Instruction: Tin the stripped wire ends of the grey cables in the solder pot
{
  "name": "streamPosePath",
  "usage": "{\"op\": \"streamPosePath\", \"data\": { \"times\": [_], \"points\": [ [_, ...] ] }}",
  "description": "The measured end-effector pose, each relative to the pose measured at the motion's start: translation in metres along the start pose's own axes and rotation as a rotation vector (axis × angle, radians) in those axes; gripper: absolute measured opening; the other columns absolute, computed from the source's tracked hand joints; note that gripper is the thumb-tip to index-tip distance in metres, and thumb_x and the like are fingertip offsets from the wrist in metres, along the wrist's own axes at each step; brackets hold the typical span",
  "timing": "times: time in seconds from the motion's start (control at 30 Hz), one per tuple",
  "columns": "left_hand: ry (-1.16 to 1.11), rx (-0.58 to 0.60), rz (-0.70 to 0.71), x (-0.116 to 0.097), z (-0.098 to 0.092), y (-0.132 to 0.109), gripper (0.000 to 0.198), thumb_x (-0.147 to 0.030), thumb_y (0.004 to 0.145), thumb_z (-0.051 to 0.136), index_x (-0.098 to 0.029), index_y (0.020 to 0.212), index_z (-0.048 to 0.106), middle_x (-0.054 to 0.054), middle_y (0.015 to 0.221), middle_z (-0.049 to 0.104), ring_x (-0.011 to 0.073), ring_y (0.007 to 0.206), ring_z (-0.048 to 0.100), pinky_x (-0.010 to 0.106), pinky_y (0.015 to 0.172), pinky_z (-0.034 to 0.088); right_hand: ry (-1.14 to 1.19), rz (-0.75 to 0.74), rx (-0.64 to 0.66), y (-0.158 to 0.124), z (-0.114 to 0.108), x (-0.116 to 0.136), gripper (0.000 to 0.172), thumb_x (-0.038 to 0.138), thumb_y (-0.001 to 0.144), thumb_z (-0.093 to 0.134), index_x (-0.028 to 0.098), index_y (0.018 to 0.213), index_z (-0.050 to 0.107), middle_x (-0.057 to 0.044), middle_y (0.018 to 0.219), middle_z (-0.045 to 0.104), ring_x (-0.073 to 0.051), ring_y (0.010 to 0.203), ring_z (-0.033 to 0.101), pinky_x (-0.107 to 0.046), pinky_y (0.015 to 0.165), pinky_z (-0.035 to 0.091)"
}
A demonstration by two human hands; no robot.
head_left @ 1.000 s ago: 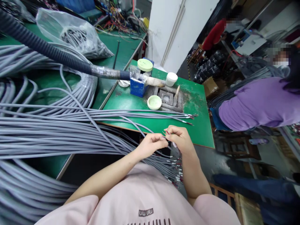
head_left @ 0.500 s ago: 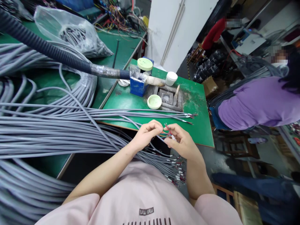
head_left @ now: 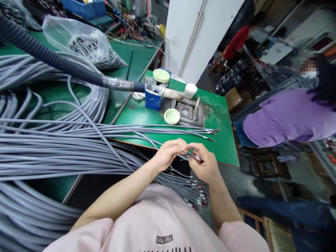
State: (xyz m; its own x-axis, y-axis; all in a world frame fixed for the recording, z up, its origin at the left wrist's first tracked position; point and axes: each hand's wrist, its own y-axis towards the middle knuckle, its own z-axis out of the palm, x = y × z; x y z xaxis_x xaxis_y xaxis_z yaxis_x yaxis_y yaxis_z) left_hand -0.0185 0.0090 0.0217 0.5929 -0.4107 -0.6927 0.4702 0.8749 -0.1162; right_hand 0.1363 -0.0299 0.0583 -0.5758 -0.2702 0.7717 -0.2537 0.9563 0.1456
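Between my hands, thin coloured wires in red, green and other colours fan out from the end of a grey cable with a white sleeve. My right hand is closed around the cable end at that sleeve. With thumb and fingers pinched, my left hand grips the wires; the tips between its fingers are hidden. Just beyond my hands, several grey cables lie on the green table with their stripped ends to the right. Below my hands hangs a bundle of cable ends with white sleeves.
A solder pot is set in the green table, with a scraper on it. Around it are a pale green bowl, a white tub and a ribbed hose on a blue block. A person in purple sits right.
The wires and cable end have turned slightly, and more wires now show spread toward the left. Both hands have shifted a little lower and closer together.
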Motion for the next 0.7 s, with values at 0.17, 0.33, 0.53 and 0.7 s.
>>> {"op": "streamPosePath", "data": {
  "times": [0.17, 0.33, 0.53, 0.7],
  "points": [
    [0.483, 0.016, 0.440, -0.020, -0.003, 0.000, 0.022, -0.032, 0.078, 0.068, -0.015, 0.064, 0.066, 0.005, 0.080, 0.059, 0.0143, 0.077, 0.054, 0.029, 0.076, 0.042, -0.062, -0.060, -0.084, -0.001, 0.000, -0.005, 0.021, 0.018, 0.081, 0.056, 0.024, 0.101, 0.053, 0.005, 0.066, 0.054, -0.009, 0.050, 0.043, -0.022, 0.050, 0.035],
    [0.910, -0.059, 0.722, -0.029, -0.001, -0.009, 0.015, -0.027, 0.084, 0.060, -0.018, 0.075, 0.066, 0.006, 0.084, 0.062, 0.0161, 0.082, 0.056, 0.031, 0.077, 0.044, -0.033, -0.003, -0.151, 0.003, -0.002, 0.000, 0.011, 0.022, 0.084, 0.056, 0.023, 0.094, 0.055, 0.005, 0.063, 0.050, -0.010, 0.054, 0.045, -0.022, 0.054, 0.036],
    [1.150, -0.159, 0.983, -0.020, -0.002, -0.015, 0.007, -0.020, 0.084, 0.059, -0.018, 0.081, 0.066, 0.005, 0.087, 0.063, 0.0159, 0.084, 0.056, 0.032, 0.078, 0.044, 0.055, 0.056, -0.091, 0.009, -0.007, 0.003, 0.022, 0.032, 0.086, 0.058, 0.018, 0.068, 0.054, 0.006, 0.056, 0.043, -0.007, 0.051, 0.037, -0.021, 0.049, 0.029],
    [1.265, -0.167, 1.217, -0.012, 0.002, -0.018, 0.005, -0.017, 0.081, 0.063, -0.019, 0.085, 0.064, 0.004, 0.086, 0.061, 0.0149, 0.081, 0.056, 0.030, 0.075, 0.046, 0.152, 0.092, -0.073, 0.009, -0.009, 0.001, 0.021, 0.035, 0.088, 0.055, 0.017, 0.078, 0.062, 0.004, 0.060, 0.048, -0.007, 0.051, 0.039, -0.021, 0.049, 0.030]
  ]
}}
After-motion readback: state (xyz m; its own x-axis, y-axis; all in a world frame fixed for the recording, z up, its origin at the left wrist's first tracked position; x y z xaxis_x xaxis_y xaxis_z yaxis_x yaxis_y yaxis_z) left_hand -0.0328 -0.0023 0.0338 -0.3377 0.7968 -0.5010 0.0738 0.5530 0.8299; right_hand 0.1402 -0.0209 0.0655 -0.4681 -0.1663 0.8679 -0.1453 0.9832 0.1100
